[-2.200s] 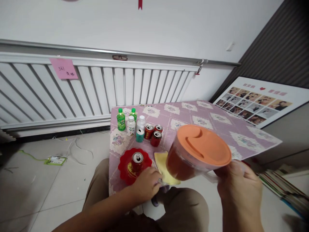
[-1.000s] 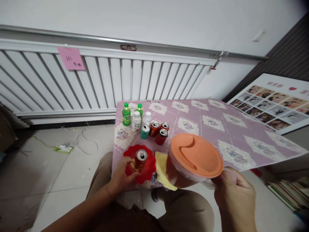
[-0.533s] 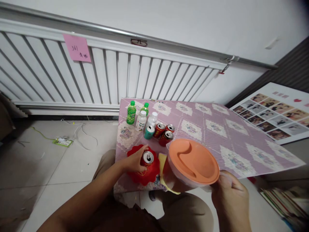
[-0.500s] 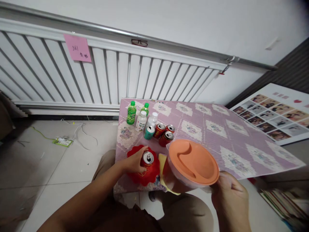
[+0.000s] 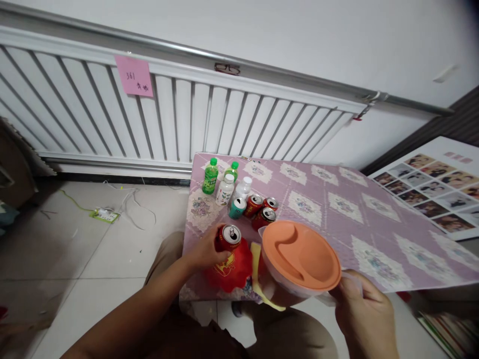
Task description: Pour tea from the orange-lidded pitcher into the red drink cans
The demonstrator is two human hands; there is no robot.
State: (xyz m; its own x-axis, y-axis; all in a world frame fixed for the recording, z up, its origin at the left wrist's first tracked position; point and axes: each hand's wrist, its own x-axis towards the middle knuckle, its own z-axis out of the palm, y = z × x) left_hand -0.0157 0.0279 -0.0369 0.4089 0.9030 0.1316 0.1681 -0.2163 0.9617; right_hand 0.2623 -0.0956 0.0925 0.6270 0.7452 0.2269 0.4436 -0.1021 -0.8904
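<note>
My left hand [image 5: 208, 251] is wrapped round a red drink can [image 5: 229, 238] with an opened top, held over a scalloped red plate [image 5: 231, 269] near the table's front-left corner. My right hand [image 5: 362, 313] grips the handle of a clear plastic pitcher [image 5: 277, 288] holding reddish-brown liquid, topped by an orange lid [image 5: 300, 255]. The pitcher hangs at the table's front edge, just right of the plate. A yellow cloth [image 5: 259, 279] lies between the plate and the pitcher.
Two green bottles [image 5: 210, 176], two white bottles [image 5: 225, 190], a teal can [image 5: 237, 208] and three red cans [image 5: 262, 209] are grouped at the back left of the purple patterned tablecloth [image 5: 359, 219]. A white radiator [image 5: 175, 122] lines the wall. A photo board [image 5: 436, 187] leans at the right.
My left hand went from the yellow cloth to the red can, closed on it and raised it slightly. The pitcher sank lower toward the table edge. The camera view swung left.
</note>
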